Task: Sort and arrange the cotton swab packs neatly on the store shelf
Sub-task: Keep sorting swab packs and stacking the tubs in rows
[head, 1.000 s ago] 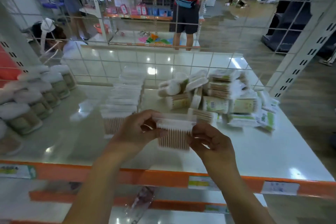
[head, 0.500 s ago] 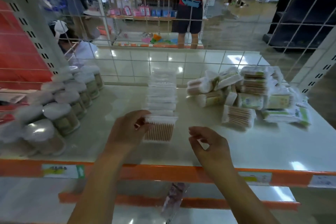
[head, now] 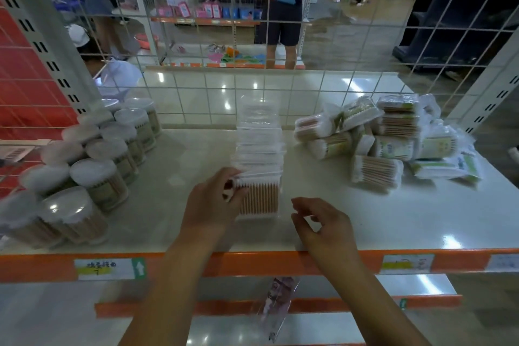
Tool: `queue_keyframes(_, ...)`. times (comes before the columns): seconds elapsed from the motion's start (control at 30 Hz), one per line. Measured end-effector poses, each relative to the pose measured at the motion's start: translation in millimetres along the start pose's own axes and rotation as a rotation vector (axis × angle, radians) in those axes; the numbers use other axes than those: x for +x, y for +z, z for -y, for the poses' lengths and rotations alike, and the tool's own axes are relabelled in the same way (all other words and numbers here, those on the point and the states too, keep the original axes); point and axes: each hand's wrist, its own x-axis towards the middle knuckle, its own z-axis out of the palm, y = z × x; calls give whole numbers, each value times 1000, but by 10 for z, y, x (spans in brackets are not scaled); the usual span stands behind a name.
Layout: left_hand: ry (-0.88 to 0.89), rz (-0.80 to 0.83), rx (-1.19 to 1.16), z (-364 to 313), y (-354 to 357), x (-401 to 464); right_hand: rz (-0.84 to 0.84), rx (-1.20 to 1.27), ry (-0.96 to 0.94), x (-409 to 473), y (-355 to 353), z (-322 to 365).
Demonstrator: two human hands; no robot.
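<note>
One cotton swab pack stands at the front of the row of packs on the shelf; your left hand grips its left edge. Your right hand hovers just beside it, fingers loosely curled, holding nothing.

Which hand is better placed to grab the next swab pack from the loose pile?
Probably the right hand: it hovers empty, nearer the jumbled pile of plastic-wrapped swab packs. The left hand grips the front clear rectangular swab box.
</note>
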Motion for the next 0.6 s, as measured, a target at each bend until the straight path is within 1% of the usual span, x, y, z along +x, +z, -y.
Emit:
queue_keyframes(0.07, -44, 30, -41, -19, 1, -13, 17, 28, 29, -1, 18, 16)
queue_keyframes(0.17, -44, 30, -63, -25, 4, -17, 47, 26, 46, 2, 49, 43)
queue_keyframes(0.4, -19, 13, -88, -10, 26, -32, 75, 45, 29, -13, 121, 36)
queue_keyframes(0.6, -26, 39, -63, -17, -11, -29, 55, 26, -12, -4, 112, 24)
